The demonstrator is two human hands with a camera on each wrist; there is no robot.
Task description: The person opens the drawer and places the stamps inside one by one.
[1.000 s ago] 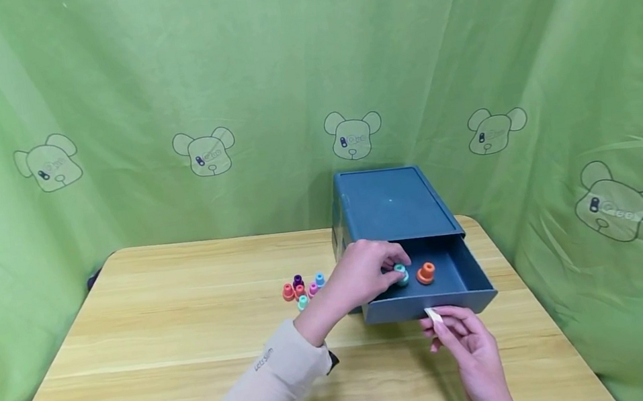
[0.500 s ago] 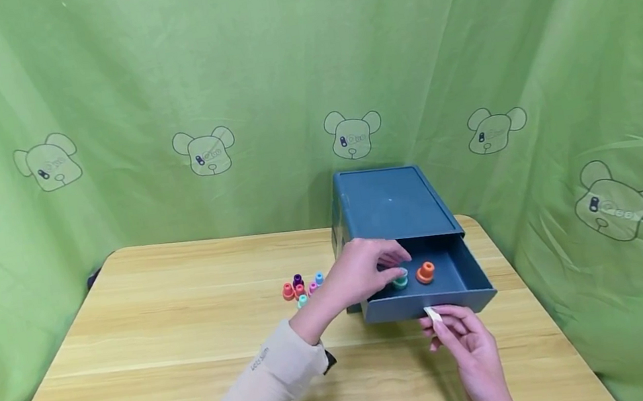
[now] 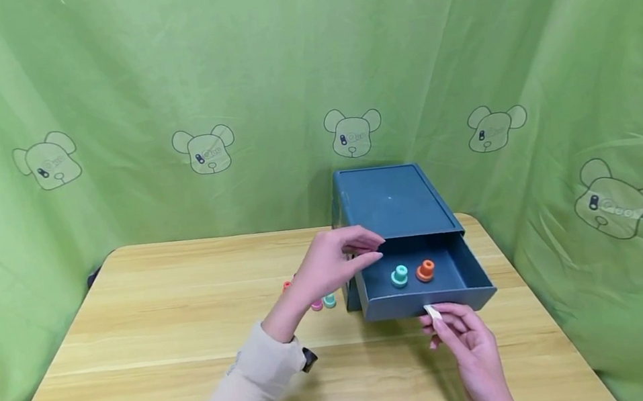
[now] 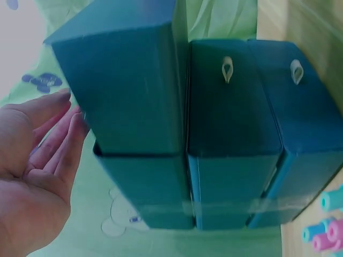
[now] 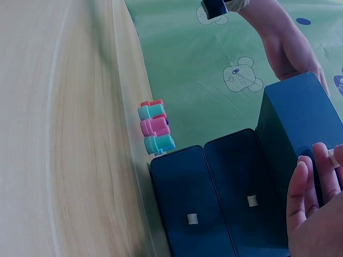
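Observation:
My left hand hovers at the left side of the pulled-out top drawer, fingers extended and holding nothing. In the left wrist view that hand is apart from any peg. Inside the drawer a turquoise peg stands upright beside an orange peg. Below the drawer front, my right hand pinches its small white pull tab between thumb and fingers. The right wrist view shows this hand at the drawer front, with the tab partly hidden.
The blue drawer cabinet stands at the back right of the wooden table. Two lower drawers are closed. Several loose pegs sit on the table left of the cabinet, partly hidden by my left arm in the head view.
My left hand has let go of the turquoise peg, which now stands in the drawer, and has moved up and left out of it. My right hand has stayed on the tab.

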